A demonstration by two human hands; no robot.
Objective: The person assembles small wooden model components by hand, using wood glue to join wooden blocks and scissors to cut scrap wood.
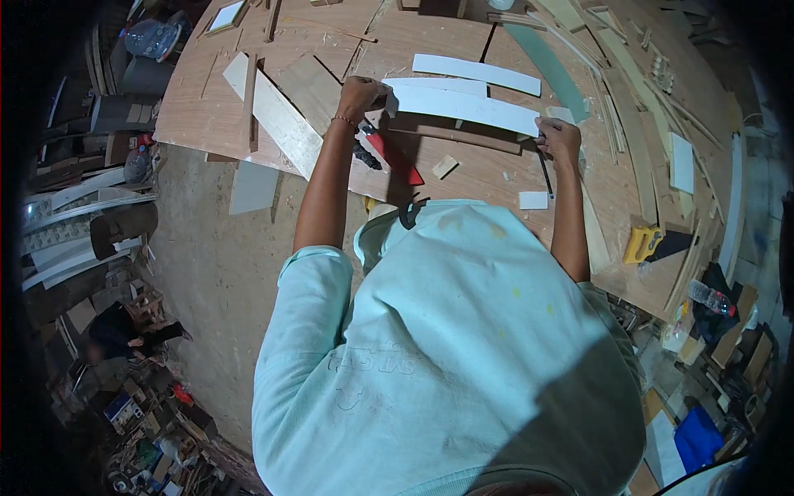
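My left hand (361, 99) grips the left end of a long white strip (463, 108), and my right hand (558, 139) pinches its right end. The strip is raised over the wooden table (488, 178). Just behind it shows a second white piece (438, 84), and farther back lies another white strip (477, 74). Below the held strip is a brown wooden bar (455, 135). A red tool (394, 155) with a black part lies beneath my left hand. A small wood block (445, 167) and a small white piece (533, 200) rest nearer to me.
A yellow-handled saw (643, 245) lies at the table's right edge. Wooden strips (633, 124) spread along the right side. A pale board (281, 116) slants at the left. At the lower left, a person (120, 335) is beside piles of scrap.
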